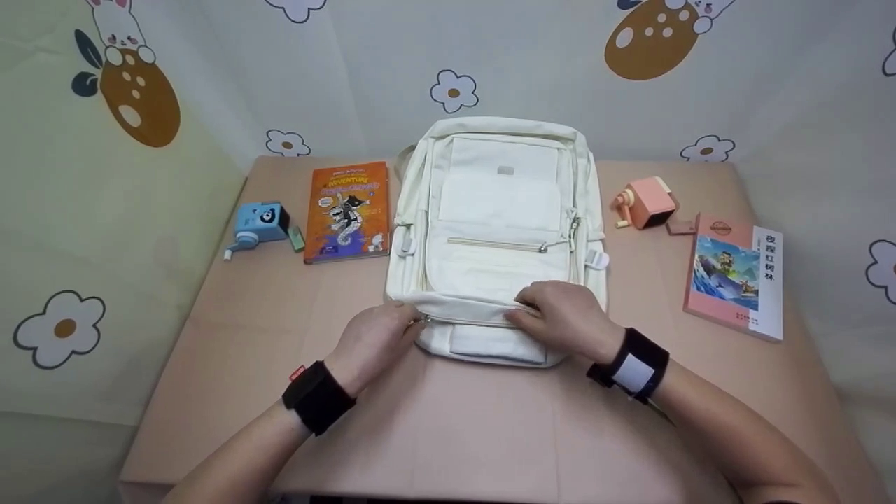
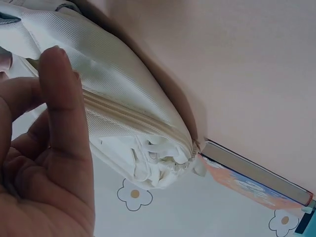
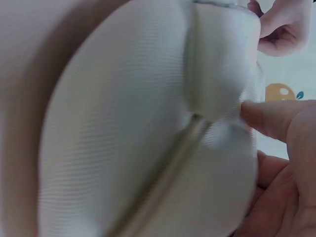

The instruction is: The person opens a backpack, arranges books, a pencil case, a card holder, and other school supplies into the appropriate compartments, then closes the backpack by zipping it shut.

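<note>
A cream-white backpack (image 1: 498,192) lies on the cloth-covered table with its bottom end toward me. My left hand (image 1: 371,343) is at its lower left corner, fingertips pinching the zipper pull (image 1: 424,318); in the left wrist view the fingers hide the pull. My right hand (image 1: 570,318) grips the fabric beside the zipper on the lower right. The right wrist view shows that thumb (image 3: 261,117) on the fabric and the other fingers behind it. Between the hands, a zipper line (image 3: 168,182) runs across the bag's bottom end.
Left of the backpack are an orange book (image 1: 346,213), a blue crank sharpener (image 1: 260,222) and a small green eraser-like block (image 1: 296,239). To the right stand a pink crank sharpener (image 1: 647,201), a small reddish block (image 1: 680,227) and a pink-and-white book (image 1: 735,276). Patterned cloth walls surround the table.
</note>
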Tool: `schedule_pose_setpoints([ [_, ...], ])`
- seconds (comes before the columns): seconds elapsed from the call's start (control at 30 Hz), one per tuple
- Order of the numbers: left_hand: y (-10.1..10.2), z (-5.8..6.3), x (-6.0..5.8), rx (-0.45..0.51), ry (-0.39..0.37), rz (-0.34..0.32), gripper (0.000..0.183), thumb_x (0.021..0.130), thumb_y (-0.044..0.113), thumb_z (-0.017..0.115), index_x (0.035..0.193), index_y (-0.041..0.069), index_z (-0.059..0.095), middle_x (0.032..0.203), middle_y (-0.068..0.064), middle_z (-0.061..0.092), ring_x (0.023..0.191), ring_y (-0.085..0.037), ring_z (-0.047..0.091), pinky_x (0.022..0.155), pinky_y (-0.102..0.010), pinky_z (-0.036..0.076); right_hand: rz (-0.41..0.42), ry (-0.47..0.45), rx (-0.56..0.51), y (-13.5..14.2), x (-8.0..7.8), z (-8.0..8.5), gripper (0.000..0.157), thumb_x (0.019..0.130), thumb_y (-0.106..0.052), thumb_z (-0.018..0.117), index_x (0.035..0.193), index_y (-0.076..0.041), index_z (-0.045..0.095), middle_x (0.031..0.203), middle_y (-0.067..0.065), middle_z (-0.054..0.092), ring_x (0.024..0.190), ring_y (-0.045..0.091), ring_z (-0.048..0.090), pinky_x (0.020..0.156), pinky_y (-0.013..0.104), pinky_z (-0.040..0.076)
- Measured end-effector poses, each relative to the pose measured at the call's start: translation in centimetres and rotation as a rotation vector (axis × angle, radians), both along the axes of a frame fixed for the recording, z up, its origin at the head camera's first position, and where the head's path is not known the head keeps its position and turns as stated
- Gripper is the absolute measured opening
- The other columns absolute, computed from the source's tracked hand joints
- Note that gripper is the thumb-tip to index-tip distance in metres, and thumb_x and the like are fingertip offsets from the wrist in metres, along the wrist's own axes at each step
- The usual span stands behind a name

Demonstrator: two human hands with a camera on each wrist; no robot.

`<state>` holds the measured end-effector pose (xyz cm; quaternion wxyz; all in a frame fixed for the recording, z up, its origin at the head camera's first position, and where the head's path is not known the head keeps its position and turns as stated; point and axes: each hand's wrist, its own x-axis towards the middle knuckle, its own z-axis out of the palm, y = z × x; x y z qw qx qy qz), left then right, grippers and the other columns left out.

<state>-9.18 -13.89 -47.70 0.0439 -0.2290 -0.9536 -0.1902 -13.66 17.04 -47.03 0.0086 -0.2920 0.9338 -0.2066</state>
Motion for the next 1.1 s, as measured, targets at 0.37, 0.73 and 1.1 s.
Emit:
schedule_pose_setpoints([
  [0.37,-0.1,-0.4,0.2,0.014,0.041,0.024,0.011,0.097,0.011,0.069,0.086,0.012,0.069,0.078,0.0,0.067,0.066,-0.018,0.064,0.057,-0.037,0.051,0.118,0.007,0.025,-3.2,-0.1,1.2,0.02,0.096,-0.031,0.071,0.109,-0.016,0.075,0.096,-0.003,0.073,0.089,0.017,0.069,0.074,0.04,0.055],
  [0.73,-0.3,-0.2,0.0,-0.011,0.031,0.026,0.01,0.098,0.013,0.068,0.088,0.01,0.067,0.078,-0.004,0.066,0.064,-0.021,0.063,0.056,-0.039,0.052,0.11,0.094,0.025,-3.4,-0.2,0.0,0.023,0.101,-0.026,0.065,0.082,-0.018,0.055,0.059,-0.01,0.04,0.053,0.013,0.046,0.049,0.037,0.039],
  [1.1,-2.3,-0.2,-0.7,-0.019,-0.039,0.097,0.009,0.101,0.012,0.064,0.096,0.006,0.067,0.083,-0.007,0.066,0.069,-0.022,0.062,0.062,-0.042,0.054,0.128,0.106,0.052,-2.9,0.1,0.0,0.024,0.103,-0.027,0.061,0.083,-0.018,0.053,0.059,-0.009,0.04,0.052,0.013,0.047,0.049,0.037,0.04],
])
